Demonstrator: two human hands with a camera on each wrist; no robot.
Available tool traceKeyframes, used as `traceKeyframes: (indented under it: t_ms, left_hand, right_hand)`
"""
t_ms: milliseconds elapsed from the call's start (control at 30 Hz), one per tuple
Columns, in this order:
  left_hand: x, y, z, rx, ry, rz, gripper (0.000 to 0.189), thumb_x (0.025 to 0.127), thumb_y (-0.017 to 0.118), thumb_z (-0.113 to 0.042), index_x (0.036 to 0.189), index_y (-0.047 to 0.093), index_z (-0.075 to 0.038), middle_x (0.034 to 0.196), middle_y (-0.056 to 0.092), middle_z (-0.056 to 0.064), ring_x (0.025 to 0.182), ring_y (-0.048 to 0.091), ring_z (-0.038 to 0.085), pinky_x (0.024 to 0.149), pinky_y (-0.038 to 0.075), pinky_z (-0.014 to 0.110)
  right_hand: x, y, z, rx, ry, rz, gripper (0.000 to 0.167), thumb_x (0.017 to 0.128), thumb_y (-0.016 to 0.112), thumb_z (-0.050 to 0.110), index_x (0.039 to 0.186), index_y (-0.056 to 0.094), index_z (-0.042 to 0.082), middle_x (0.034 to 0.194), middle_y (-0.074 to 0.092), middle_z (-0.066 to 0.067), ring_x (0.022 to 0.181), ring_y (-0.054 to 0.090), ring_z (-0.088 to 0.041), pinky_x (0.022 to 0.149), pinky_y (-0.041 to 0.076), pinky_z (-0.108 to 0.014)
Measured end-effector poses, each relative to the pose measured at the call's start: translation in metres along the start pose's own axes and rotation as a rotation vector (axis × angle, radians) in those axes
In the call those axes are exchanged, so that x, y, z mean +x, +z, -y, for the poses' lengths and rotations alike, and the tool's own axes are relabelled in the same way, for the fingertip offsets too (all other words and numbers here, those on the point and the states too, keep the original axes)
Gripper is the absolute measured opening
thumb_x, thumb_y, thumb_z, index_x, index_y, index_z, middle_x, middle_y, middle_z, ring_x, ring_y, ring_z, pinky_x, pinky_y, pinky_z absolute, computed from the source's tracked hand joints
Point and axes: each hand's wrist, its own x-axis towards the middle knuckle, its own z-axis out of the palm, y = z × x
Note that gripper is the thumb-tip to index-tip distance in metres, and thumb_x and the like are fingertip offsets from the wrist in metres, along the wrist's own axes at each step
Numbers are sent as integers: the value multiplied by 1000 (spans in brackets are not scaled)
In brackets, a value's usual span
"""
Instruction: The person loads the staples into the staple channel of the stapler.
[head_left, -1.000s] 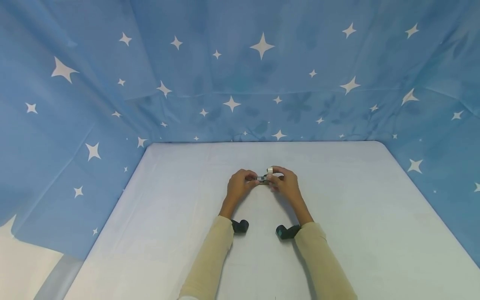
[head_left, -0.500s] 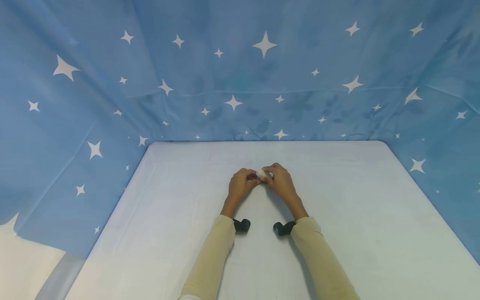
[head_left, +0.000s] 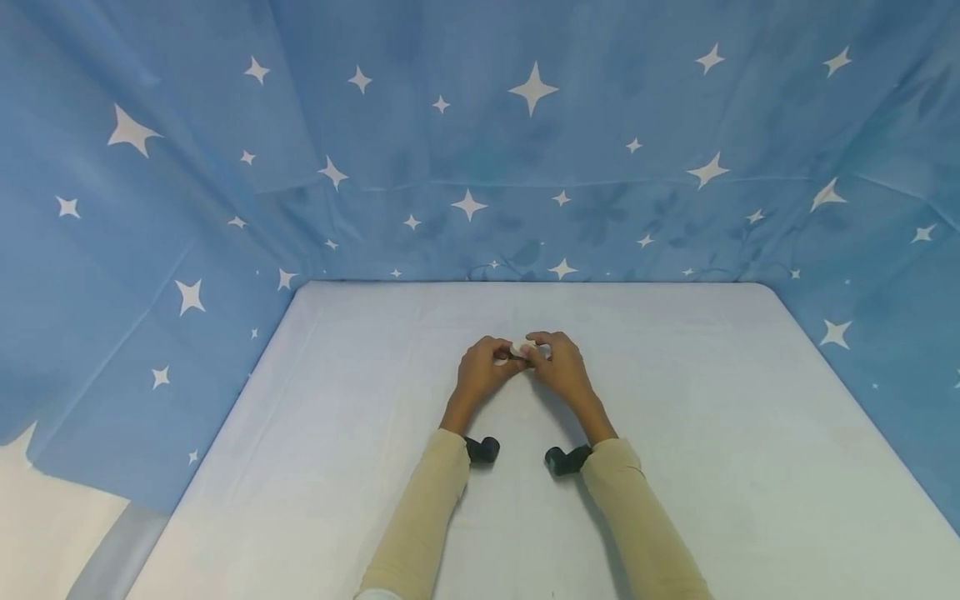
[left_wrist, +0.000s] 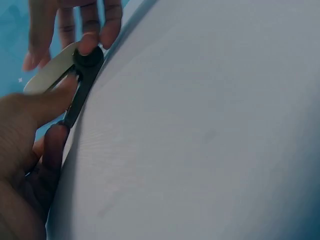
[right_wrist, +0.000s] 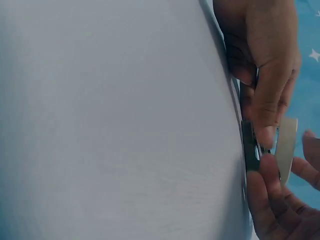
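A small stapler with a cream top (left_wrist: 52, 70) and a dark base (left_wrist: 87, 92) is held between both hands near the back of the table. Top and base stand apart at one end, forming a wedge, and a bit of metal shows in the gap (right_wrist: 259, 150). My left hand (head_left: 480, 368) grips the spread end, its thumb in the gap. At the rounded end of the base, my right hand (head_left: 564, 367) pinches the stapler with thumb and finger. Several other right fingers (left_wrist: 112, 22) are off it. From the head view, fingers cover most of the stapler.
A white-covered table (head_left: 360, 400) lies under both arms. Blue star-patterned curtain (head_left: 480, 150) encloses the back and sides. Dark wrist-camera mounts (head_left: 483, 450) jut inward from both sleeves, above the tabletop.
One second ago the cream top stood upright at the right, baring the metal channel. It has swung left over the base. My right hand has shifted left, closer to my left hand.
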Motion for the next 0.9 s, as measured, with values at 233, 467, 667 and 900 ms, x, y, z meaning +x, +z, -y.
traceKeyframes:
  t_ms: [233, 467, 667, 900]
  left_hand:
    - [3, -3, -2, -65, -87, 70, 54, 94, 51, -60, 114, 70, -13, 113, 66, 5, 108, 63, 23, 96, 48, 42]
    - [1, -1, -2, -97, -160, 34, 53, 97, 47, -58, 110, 71, -12, 114, 68, 6, 112, 62, 25, 99, 47, 43]
    - [2, -1, -4, -121, -185, 18, 48, 96, 51, -55, 106, 72, -14, 113, 68, 5, 109, 62, 24, 97, 47, 43]
    - [3, -1, -4, -141, -208, 18, 47, 95, 52, -55, 107, 72, -14, 114, 69, 5, 109, 63, 25, 97, 48, 43]
  right_hand:
    - [-2, -3, -12, 504, 327, 71, 42, 102, 52, 32, 131, 55, 2, 106, 68, -24, 70, 74, -16, 66, 60, -28]
    - [-4, -3, -19, 608, 388, 78, 41, 102, 53, 25, 134, 52, 1, 104, 72, -20, 75, 74, -10, 72, 59, -24]
    - [-2, -4, -17, 616, 414, 67, 38, 101, 56, 25, 131, 55, 2, 97, 74, -14, 77, 74, -11, 72, 58, -22]
    - [-3, -6, -16, 630, 412, 75, 40, 100, 56, 24, 132, 54, 0, 100, 74, -15, 76, 73, -8, 71, 57, -19]
